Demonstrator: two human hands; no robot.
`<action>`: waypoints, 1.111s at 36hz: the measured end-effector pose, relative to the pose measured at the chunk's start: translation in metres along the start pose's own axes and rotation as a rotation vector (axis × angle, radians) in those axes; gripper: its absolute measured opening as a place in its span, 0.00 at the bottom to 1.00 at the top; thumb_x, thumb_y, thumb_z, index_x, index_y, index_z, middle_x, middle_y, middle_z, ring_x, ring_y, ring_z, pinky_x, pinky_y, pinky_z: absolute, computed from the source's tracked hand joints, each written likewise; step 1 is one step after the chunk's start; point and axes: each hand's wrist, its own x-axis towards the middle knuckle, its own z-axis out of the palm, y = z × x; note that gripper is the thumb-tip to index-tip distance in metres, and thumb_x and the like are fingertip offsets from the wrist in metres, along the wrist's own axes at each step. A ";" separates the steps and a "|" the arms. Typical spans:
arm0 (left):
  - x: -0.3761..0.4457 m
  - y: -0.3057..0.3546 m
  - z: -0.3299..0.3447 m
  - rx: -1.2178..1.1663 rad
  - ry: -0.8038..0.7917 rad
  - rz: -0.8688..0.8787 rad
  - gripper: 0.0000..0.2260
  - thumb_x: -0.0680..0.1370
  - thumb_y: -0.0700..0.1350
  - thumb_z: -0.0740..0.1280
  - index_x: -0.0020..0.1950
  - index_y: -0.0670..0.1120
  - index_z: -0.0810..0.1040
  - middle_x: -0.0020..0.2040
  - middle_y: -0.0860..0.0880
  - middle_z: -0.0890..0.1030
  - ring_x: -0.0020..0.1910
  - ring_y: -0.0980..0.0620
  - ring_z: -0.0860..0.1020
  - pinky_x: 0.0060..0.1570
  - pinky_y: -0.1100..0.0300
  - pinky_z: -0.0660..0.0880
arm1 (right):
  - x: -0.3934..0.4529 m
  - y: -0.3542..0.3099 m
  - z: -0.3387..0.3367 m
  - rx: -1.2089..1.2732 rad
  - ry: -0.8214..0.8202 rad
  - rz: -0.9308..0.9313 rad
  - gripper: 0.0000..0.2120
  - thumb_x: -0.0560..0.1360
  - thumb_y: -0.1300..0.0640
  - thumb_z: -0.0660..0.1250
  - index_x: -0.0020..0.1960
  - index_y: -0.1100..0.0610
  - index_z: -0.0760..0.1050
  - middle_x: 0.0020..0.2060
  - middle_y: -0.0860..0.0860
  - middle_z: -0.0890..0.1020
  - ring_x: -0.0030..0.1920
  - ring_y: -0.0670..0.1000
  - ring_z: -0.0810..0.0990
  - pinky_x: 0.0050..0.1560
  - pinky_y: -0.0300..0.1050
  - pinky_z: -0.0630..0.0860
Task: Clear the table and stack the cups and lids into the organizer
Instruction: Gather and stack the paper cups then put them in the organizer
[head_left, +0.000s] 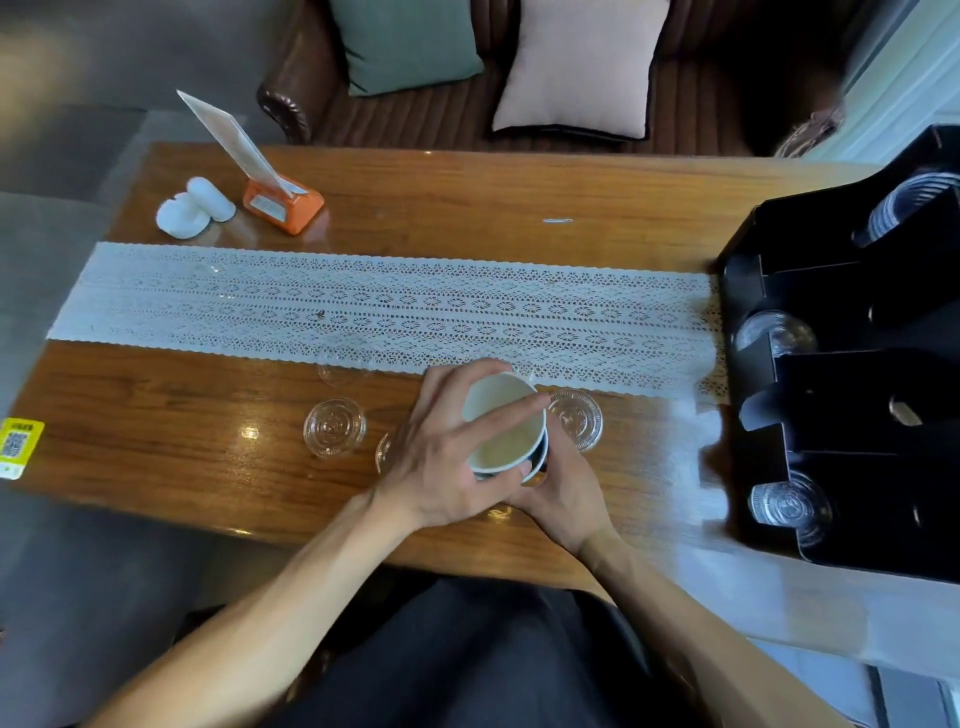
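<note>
Partly done: both hands' fingers (498, 415) grasping nested paper cups (503, 423), clear lids (335, 427) loose on bench beside them, organizer (831, 384) already holding some.

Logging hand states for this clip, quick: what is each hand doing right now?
Left hand: fingers curled round the paper cup, holding it.
Right hand: grips the lower cup of the nested pair from below.
</note>
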 end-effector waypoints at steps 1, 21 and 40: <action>-0.002 -0.001 0.005 0.000 -0.013 -0.001 0.24 0.69 0.51 0.74 0.65 0.51 0.80 0.66 0.41 0.74 0.60 0.39 0.72 0.62 0.54 0.68 | 0.000 -0.002 0.000 0.000 0.010 -0.013 0.38 0.64 0.41 0.77 0.68 0.30 0.62 0.63 0.31 0.76 0.63 0.36 0.75 0.59 0.36 0.75; -0.019 -0.024 0.053 0.004 0.047 0.034 0.25 0.70 0.58 0.73 0.66 0.57 0.76 0.68 0.47 0.71 0.63 0.42 0.72 0.60 0.49 0.74 | -0.005 -0.008 0.003 0.009 0.017 0.064 0.29 0.69 0.42 0.70 0.68 0.37 0.66 0.58 0.36 0.79 0.57 0.40 0.79 0.54 0.48 0.78; -0.079 -0.038 0.023 -1.230 -0.145 -0.974 0.17 0.81 0.58 0.58 0.70 0.60 0.72 0.68 0.51 0.76 0.63 0.51 0.78 0.66 0.43 0.71 | -0.044 -0.049 -0.014 0.686 0.116 0.213 0.39 0.62 0.49 0.83 0.68 0.58 0.73 0.59 0.60 0.83 0.60 0.59 0.82 0.53 0.55 0.82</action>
